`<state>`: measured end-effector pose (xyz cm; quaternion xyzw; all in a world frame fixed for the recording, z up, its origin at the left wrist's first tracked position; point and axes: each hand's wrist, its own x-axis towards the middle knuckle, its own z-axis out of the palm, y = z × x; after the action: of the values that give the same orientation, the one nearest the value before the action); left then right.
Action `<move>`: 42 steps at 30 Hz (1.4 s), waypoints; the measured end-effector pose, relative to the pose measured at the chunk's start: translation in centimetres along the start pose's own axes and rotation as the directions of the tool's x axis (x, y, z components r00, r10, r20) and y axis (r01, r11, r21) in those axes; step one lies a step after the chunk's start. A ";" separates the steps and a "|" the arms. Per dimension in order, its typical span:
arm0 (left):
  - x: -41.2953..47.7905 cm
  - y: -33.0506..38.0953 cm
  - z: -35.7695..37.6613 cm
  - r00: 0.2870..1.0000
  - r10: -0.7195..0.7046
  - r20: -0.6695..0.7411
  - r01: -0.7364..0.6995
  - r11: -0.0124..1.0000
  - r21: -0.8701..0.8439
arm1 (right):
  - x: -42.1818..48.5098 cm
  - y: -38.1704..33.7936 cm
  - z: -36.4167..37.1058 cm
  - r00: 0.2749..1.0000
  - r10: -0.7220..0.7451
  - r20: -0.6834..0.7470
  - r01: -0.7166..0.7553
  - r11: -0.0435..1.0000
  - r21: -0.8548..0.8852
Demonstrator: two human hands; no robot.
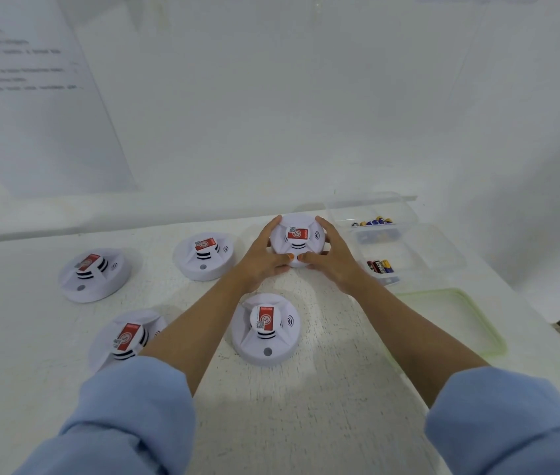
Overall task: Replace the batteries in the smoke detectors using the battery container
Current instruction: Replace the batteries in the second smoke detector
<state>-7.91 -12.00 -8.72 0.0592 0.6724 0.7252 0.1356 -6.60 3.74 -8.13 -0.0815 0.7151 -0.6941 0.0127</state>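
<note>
Several white round smoke detectors with red labels lie on the white table. The far one [297, 238] is gripped from both sides: my left hand [263, 260] curls round its left edge and my right hand [331, 258] round its right edge, thumbs meeting at its front. Another detector [266, 329] lies between my forearms. Two more detectors [204, 256] [95, 274] lie to the left, and one [124, 339] is partly hidden by my left arm. The clear battery container [405, 234] stands just right of my right hand, with batteries [372, 221] [379, 267] in two compartments.
A pale green lid [450, 323] lies flat on the table right of my right forearm. A white wall with a printed sheet [14, 80] rises behind the table. The table's right edge runs close past the container and lid.
</note>
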 end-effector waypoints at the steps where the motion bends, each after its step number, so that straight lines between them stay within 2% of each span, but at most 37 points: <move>1: 0.0 0.0 0.0 1.000 0.004 0.003 -0.004 1.000 0.005 | 0.0 0.1 0.0 1.000 0.004 0.005 -0.004 1.000 -0.007; 5: -0.1 0.0 -0.2 0.999 0.013 0.038 -0.013 1.000 0.014 | 0.2 0.1 -0.5 0.997 0.045 0.056 -0.044 0.999 -0.020; 11: 0.0 -0.2 -0.8 0.998 0.002 0.070 0.000 1.000 -0.026 | 0.4 0.1 -0.7 0.988 0.150 0.048 -0.155 0.979 0.136; 29: 0.2 -0.1 -0.6 0.995 -0.087 0.046 0.093 0.985 -0.148 | 0.5 0.6 -0.7 0.985 0.156 0.077 -0.168 0.967 0.190; 42: 0.1 0.0 -0.5 0.996 -0.088 0.034 0.092 0.986 -0.141 | 0.5 0.4 -0.7 0.983 0.170 0.066 -0.180 0.966 0.186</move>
<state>-8.18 -12.43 -8.76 0.0290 0.6189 0.7637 0.1812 -7.20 4.33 -8.46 -0.0334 0.6490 -0.7536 0.0993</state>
